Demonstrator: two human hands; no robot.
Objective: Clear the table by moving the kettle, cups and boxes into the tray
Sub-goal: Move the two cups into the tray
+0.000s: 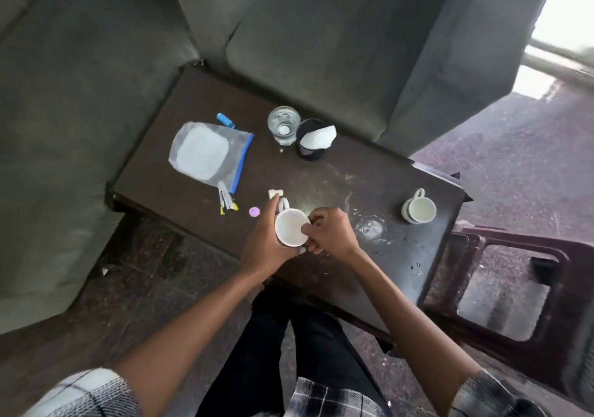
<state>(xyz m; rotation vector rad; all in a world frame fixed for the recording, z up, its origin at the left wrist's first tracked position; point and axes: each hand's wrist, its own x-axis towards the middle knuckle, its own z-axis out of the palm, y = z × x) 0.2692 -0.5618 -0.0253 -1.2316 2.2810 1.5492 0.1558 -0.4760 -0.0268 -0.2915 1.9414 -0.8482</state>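
An upright white ceramic cup [291,227] is over the near edge of the dark wooden tabletop [337,175]. The left hand [263,246] curls round its left wall, and the right hand [331,233] pinches its right rim with bent fingers [308,229]. A second white handled cup [419,210] stands well apart to the right.

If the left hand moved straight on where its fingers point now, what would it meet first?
Probably the small pale block lying just beyond the left hand, which grips the white cup; height is unclear.
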